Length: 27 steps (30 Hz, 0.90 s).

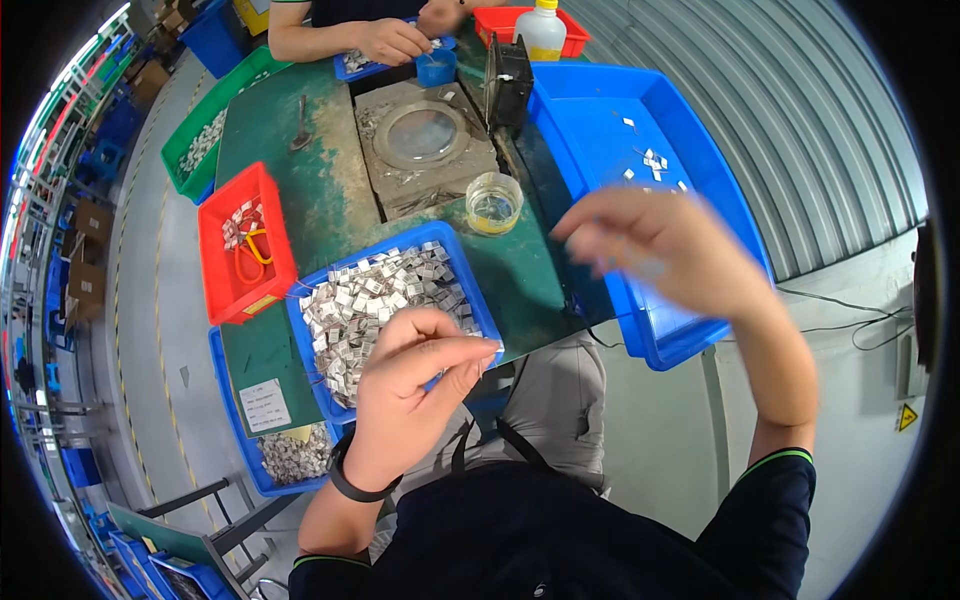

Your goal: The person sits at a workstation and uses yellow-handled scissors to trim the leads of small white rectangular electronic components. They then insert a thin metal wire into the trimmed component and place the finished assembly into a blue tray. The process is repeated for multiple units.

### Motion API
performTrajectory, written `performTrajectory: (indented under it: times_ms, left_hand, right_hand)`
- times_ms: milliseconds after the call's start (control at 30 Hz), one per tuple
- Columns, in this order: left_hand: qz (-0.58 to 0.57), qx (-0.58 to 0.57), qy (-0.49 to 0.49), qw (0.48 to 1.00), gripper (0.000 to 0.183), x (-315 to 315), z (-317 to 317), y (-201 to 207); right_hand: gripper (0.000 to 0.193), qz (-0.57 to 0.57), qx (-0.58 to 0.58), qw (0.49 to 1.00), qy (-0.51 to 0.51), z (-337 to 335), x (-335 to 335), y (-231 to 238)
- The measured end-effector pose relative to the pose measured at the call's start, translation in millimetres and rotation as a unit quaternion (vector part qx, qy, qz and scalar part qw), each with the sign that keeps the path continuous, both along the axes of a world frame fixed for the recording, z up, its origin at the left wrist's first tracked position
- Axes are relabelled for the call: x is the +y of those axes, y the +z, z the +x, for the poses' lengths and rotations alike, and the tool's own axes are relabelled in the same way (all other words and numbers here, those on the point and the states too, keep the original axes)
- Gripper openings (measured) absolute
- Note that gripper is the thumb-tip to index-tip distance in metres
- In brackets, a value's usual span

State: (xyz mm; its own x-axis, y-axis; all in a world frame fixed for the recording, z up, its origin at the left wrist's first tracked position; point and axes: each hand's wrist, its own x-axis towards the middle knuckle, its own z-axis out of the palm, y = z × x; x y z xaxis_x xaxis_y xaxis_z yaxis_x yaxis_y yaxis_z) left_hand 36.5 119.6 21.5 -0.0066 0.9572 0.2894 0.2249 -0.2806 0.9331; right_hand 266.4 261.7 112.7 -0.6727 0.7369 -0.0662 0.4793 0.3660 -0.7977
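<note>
My left hand [410,385] is closed in a pinch, thumb against forefinger, above the near right corner of a blue tray [475,270]. Whatever sits between those fingertips is too small to make out. That tray is heaped with small white block-shaped parts [385,290] that have thin wire leads. Smeared by motion, my right hand [665,245] hangs over the left side of a large blue bin [640,95]. Its fingers are too blurred to show whether they hold anything. A few white parts [652,162] lie scattered on the floor of that bin.
Left of the tray stands a red bin [235,290] with white parts and orange-and-yellow-handled scissors [258,255]. A glass jar [493,205] stands beside a round plate [420,135] set in the green table [330,185]. Across it, a co-worker's hand [393,42] works near a blue cup [436,68].
</note>
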Motion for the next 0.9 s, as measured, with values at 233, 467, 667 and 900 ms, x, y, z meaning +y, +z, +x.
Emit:
performTrajectory:
  times_ms: [233,467,667,900]
  left_hand:
    - [0.167,0.122,-0.018,0.978,0.028,12.8,-5.6,-0.6]
    - [-0.098,-0.226,-0.033,0.969,0.027,-2.5,0.7,-6.8]
    - [-0.161,-0.257,-0.061,0.951,0.029,0.1,-0.4,-4.6]
    - [-0.171,-0.208,-0.071,0.960,0.030,-1.5,-8.8,-4.0]
  right_hand:
    - [0.021,-0.319,0.049,0.940,0.110,-37.5,-23.6,-30.3]
    - [0.017,-0.279,0.053,0.954,0.093,-37.7,-20.8,-32.0]
    - [0.018,-0.244,0.052,0.965,0.084,-41.5,-22.5,-31.8]
    - [0.017,-0.165,0.024,0.970,0.177,-33.7,-13.0,-32.6]
